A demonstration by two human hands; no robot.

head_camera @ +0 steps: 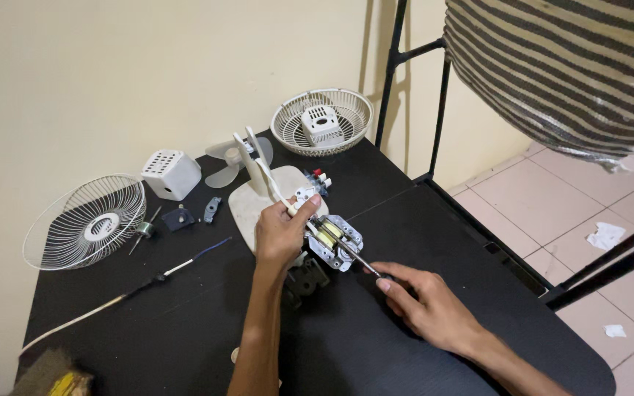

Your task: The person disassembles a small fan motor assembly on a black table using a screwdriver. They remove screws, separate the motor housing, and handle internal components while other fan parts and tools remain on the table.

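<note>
A small fan motor (337, 238) with a metal frame and yellow coil lies on the black table (442, 242), in front of the cream fan base (249, 207). My left hand (282, 235) grips the white stand arm (264, 176) of the base right beside the motor. My right hand (423, 302) holds a screwdriver (354, 257) whose shaft points into the motor. A dark plastic part (307, 279) lies under my left wrist.
White fan grilles rest at the left (86, 220) and at the back (322, 121), the back one holding a white cover. A white vented housing (172, 174), fan blade (223, 163), small parts (212, 209) and a power cord (126, 293) lie around. A black metal rack (442, 95) stands right.
</note>
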